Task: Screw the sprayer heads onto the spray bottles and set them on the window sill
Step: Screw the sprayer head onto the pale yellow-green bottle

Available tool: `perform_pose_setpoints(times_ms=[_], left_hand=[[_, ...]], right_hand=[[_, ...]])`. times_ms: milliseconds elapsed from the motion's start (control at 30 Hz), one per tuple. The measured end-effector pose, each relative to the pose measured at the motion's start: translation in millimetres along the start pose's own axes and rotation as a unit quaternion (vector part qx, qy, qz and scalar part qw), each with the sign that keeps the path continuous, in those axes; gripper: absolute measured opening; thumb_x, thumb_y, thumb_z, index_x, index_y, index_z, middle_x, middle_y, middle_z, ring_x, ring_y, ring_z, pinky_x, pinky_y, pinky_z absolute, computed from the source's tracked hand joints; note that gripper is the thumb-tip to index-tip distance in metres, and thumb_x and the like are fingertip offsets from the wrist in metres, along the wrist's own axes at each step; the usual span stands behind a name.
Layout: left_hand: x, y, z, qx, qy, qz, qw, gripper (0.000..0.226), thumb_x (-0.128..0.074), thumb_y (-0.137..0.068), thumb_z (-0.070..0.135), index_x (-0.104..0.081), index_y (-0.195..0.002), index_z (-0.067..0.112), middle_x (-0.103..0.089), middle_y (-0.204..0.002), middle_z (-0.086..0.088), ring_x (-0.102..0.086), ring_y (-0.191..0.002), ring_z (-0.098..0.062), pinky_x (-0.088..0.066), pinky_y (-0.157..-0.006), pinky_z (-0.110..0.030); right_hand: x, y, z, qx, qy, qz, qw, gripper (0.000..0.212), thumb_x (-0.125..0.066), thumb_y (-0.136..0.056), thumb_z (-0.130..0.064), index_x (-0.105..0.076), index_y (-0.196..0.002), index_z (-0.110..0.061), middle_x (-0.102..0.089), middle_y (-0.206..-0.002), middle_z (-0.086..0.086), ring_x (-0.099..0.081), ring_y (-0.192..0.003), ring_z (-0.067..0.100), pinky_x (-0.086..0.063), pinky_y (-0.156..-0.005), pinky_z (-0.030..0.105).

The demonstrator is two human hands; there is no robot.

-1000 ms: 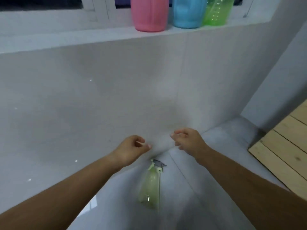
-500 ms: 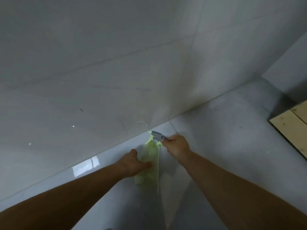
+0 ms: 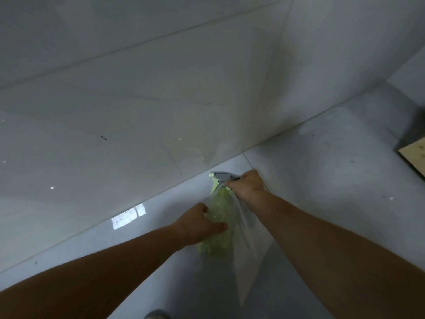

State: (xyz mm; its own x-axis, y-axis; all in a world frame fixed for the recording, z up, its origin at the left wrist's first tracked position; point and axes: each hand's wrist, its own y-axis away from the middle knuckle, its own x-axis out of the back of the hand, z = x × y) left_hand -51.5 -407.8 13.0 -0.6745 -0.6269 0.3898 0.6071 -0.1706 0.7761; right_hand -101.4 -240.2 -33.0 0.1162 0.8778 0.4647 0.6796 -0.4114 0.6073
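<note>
A pale green spray bottle (image 3: 219, 212) sits on the grey floor close to the tiled wall, inside a clear plastic bag (image 3: 248, 238). Its grey sprayer head (image 3: 220, 175) with a green nozzle tip points left at the top. My left hand (image 3: 197, 223) grips the bottle's body from the left. My right hand (image 3: 247, 184) is closed on the back of the sprayer head. The window sill is out of view.
A grey tiled wall (image 3: 161, 88) fills the upper frame and meets the floor (image 3: 333, 169) just behind the bottle. A light wooden board's corner (image 3: 415, 155) lies at the far right. A bright reflection patch (image 3: 128, 216) shows on the floor to the left.
The view dropped from the sill with pink, blue and green bottles to the floor. Both hands came down and took hold of the green bottle, left on the body, right on the sprayer head.
</note>
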Motion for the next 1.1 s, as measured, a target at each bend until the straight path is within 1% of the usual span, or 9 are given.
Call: perform_pose_setpoints(times_ms=[67, 167, 267, 433, 567, 700, 867, 1000, 1100], left_hand=[[1, 5, -1, -0.015, 0.016, -0.011, 1.000, 0.082, -0.085, -0.076, 0.043, -0.047, -0.143, 0.016, -0.065, -0.124, -0.005, -0.066, -0.104, -0.021, -0.052, -0.073, -0.022], [3, 20, 10, -0.051, 0.031, -0.032, 0.998, 0.071, -0.087, -0.076, 0.037, -0.051, -0.135, 0.020, -0.065, -0.102, 0.003, -0.065, -0.086, -0.013, -0.051, -0.065, -0.017], [7, 38, 32, -0.094, 0.039, -0.040, 0.994, 0.061, -0.088, -0.077, 0.028, -0.055, -0.128, 0.022, -0.062, -0.089, 0.007, -0.063, -0.075, -0.009, -0.054, -0.072, -0.022], [9, 85, 84, -0.169, 0.005, -0.051, 0.984, 0.066, -0.090, -0.074, 0.028, -0.053, -0.129, 0.026, -0.058, -0.104, 0.001, -0.060, -0.085, -0.015, -0.055, -0.085, -0.033], [11, 122, 121, -0.220, -0.033, -0.043, 0.974, 0.066, -0.090, -0.073, 0.029, -0.053, -0.128, 0.027, -0.056, -0.103, 0.002, -0.056, -0.079, -0.015, -0.051, -0.076, -0.029], [14, 165, 149, -0.256, -0.075, -0.026, 0.963, 0.065, -0.090, -0.073, 0.027, -0.051, -0.126, 0.026, -0.058, -0.104, 0.000, -0.057, -0.080, -0.017, -0.056, -0.083, -0.037], [20, 207, 167, -0.283, -0.132, 0.005, 0.950, 0.064, -0.089, -0.074, 0.031, -0.048, -0.123, 0.029, -0.063, -0.111, -0.003, -0.059, -0.078, -0.012, -0.052, -0.074, -0.025], [21, 240, 174, -0.292, -0.133, 0.028, 0.947, 0.063, -0.088, -0.075, 0.029, -0.047, -0.122, 0.028, -0.060, -0.105, 0.003, -0.058, -0.076, -0.010, -0.051, -0.069, -0.023], [17, 258, 175, -0.295, -0.138, 0.042, 0.945, 0.065, -0.088, -0.075, 0.029, -0.047, -0.125, 0.025, -0.061, -0.106, 0.001, -0.057, -0.076, -0.011, -0.051, -0.071, -0.025]], right_hand=[[13, 8, -3, -0.002, -0.082, -0.018, 0.996, 0.043, -0.077, -0.079, -0.013, -0.056, -0.115, -0.005, -0.063, -0.095, 0.019, -0.068, -0.093, 0.033, -0.051, -0.073, 0.036], [49, 18, -9, 0.022, -0.177, -0.057, 0.982, 0.005, -0.073, -0.081, -0.002, -0.069, -0.082, -0.005, -0.061, -0.081, 0.018, -0.059, -0.076, 0.029, -0.049, -0.070, 0.038], [100, 36, -27, 0.045, -0.258, -0.072, 0.962, 0.011, -0.066, -0.087, 0.004, -0.065, -0.079, -0.003, -0.059, -0.078, 0.013, -0.057, -0.070, 0.021, -0.052, -0.069, 0.031], [203, 89, -76, 0.107, -0.365, -0.035, 0.924, 0.012, -0.066, -0.087, 0.000, -0.064, -0.096, -0.007, -0.066, -0.091, 0.009, -0.065, -0.077, 0.018, -0.057, -0.072, 0.027], [269, 131, -110, 0.177, -0.397, 0.020, 0.900, 0.025, -0.063, -0.090, -0.006, -0.064, -0.115, -0.003, -0.065, -0.087, 0.006, -0.067, -0.077, 0.014, -0.056, -0.064, 0.021], [317, 182, -128, 0.212, -0.449, 0.056, 0.866, 0.012, -0.058, -0.092, -0.003, -0.061, -0.102, -0.010, -0.071, -0.093, 0.003, -0.069, -0.083, 0.015, -0.057, -0.063, 0.021], [347, 230, -138, 0.242, -0.473, 0.072, 0.844, 0.009, -0.056, -0.093, -0.004, -0.063, -0.093, -0.009, -0.071, -0.093, 0.004, -0.069, -0.085, 0.017, -0.057, -0.076, 0.027], [362, 260, -141, 0.255, -0.476, 0.082, 0.838, 0.014, -0.057, -0.092, -0.005, -0.065, -0.103, -0.006, -0.070, -0.089, 0.004, -0.070, -0.075, 0.013, -0.058, -0.069, 0.023], [373, 280, -140, 0.259, -0.491, 0.085, 0.827, 0.010, -0.056, -0.092, -0.005, -0.066, -0.094, -0.007, -0.069, -0.087, 0.004, -0.068, -0.074, 0.014, -0.059, -0.073, 0.025]])
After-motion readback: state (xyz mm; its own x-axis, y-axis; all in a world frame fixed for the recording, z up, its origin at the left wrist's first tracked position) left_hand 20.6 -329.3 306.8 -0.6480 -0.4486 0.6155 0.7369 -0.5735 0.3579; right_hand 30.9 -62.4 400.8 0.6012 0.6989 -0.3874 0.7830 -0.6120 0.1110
